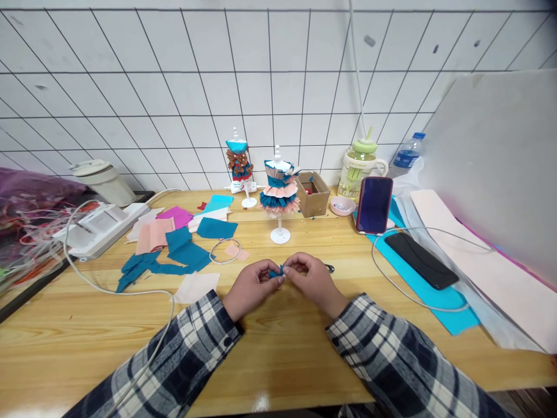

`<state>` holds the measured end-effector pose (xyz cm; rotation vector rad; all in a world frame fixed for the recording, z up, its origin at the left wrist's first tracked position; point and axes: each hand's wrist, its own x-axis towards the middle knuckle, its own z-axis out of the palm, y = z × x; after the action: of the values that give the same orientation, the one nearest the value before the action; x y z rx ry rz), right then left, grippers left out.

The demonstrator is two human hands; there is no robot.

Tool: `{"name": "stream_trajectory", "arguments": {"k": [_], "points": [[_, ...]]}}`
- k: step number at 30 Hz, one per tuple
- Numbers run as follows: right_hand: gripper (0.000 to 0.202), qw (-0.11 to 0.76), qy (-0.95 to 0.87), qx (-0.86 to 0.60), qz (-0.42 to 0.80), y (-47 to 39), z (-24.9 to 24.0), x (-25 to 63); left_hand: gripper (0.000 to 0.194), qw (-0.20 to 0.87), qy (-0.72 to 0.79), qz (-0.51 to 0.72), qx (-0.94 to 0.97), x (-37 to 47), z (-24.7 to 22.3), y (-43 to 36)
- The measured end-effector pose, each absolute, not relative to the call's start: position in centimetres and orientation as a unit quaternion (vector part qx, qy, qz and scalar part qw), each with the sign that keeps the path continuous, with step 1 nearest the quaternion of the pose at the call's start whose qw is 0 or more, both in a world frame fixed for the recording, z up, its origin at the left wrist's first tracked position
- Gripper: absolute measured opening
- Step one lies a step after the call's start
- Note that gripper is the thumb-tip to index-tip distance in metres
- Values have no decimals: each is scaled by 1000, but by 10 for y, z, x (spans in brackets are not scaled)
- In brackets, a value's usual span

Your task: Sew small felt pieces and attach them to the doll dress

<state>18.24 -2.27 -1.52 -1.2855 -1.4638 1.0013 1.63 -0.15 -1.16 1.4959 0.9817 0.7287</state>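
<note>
Both my hands meet over the middle of the wooden table. A small piece of teal paper is pinched between the fingertips of my left hand and my right hand. Just beyond them stands a small white dress form in a ruffled teal and pink paper dress. Part of a dark tool shows behind my right hand; the rest is hidden. Left of my hands lie teal paper pieces, a pale pink sheet and a ring of white wire.
A second dress form, a cardboard box, a pink dish and a green-lidded jug stand at the back. Right are an upright phone, a black phone and paper sheets. A power strip and cable lie left.
</note>
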Motion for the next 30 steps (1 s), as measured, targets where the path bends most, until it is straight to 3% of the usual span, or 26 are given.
{"name": "stream_trajectory", "arguments": {"k": [10,19,30], "points": [[15,443,-573,-535,435,-22,-15,184,30,589,389,324,630,15,-3,-2],[15,437,-570,-531,449,-24,-14,180,24,536,441,344,632,13,-4,1],[18,496,-531,-501,470,-20,-13,185,31,620,384,314,609,14,0,-1]]}}
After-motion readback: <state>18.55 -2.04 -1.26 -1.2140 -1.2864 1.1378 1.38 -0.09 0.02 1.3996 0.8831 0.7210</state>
